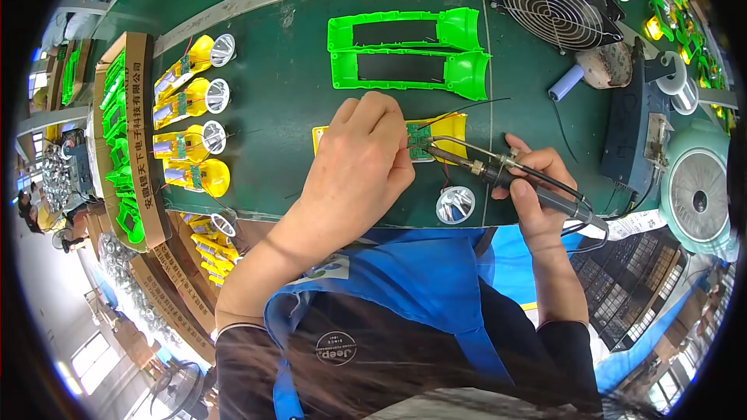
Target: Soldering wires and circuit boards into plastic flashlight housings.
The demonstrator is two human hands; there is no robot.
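My right hand [538, 190] grips a soldering iron [489, 173], with a thin metal tube along its shaft. Its tip meets a green circuit board [419, 142] lying in a yellow lamp housing [457, 126]. My left hand [362, 159] is curled over the housing's left part, fingers bent together beside the board. What they pinch is hidden beneath the hand. A silver reflector cup [455, 204] lies at the bench's front edge, with a red wire running up toward the housing. A dark wire [486, 101] sticks out to the right above the board.
Two green shell halves [463, 76] lie beyond my hands. Several yellow lamp assemblies [180, 109] line the left, beside a cardboard box [142, 148] of green parts. At right are a black fan [554, 4], a purple cylindrical cell [566, 83], a blue-grey soldering station [629, 136] and a solder spool [683, 95].
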